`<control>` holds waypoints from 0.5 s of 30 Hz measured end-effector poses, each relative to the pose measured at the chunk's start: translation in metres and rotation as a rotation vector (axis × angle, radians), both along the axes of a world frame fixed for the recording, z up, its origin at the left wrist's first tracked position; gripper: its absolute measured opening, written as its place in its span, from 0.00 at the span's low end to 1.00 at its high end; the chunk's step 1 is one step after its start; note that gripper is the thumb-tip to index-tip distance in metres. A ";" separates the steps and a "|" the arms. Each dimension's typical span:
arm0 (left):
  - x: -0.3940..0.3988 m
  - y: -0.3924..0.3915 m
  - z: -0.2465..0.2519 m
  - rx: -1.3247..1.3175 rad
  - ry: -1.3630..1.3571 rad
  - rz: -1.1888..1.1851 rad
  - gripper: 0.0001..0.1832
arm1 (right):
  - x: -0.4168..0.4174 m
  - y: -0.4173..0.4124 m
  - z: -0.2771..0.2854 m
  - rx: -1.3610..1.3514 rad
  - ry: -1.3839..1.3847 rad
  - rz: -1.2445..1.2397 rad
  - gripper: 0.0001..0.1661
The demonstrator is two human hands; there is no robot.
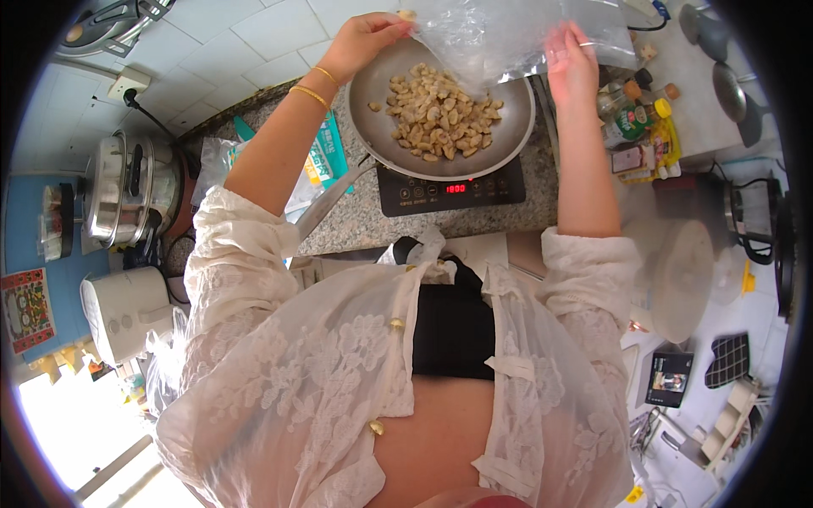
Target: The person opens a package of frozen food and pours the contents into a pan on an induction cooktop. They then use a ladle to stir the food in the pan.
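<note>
Over a grey frying pan (365, 143), both my hands stretch out a clear plastic bag (508, 38). My left hand (375, 30) pinches the bag's left corner, with one small tan piece beside the fingertips. The bag's right side is in my right hand (571, 63), whose fingers show partly through the plastic. A heap of small tan pieces, apparently shelled clam meat (438, 117), lies in the pan under the bag's lower edge. The pan sits on a black induction cooker (413, 200) with a lit red display. Its handle (330, 197) points towards my left sleeve.
A teal printed pouch (333, 149) lies left of the pan. Several seasoning bottles (635, 124) crowd the counter at the right. A steel steamer pot (120, 190) stands far left, beside a corded wall socket (127, 84). The granite counter edge (356, 244) runs before me.
</note>
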State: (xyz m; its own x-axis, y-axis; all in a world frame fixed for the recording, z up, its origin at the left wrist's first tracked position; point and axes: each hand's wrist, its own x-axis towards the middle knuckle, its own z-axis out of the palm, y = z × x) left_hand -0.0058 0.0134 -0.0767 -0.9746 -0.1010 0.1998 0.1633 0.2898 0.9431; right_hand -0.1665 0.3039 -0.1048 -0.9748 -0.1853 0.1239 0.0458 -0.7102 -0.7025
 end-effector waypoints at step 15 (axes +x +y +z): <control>-0.019 0.007 0.007 0.521 -0.213 -0.038 0.11 | 0.009 0.021 0.001 0.159 0.057 0.025 0.11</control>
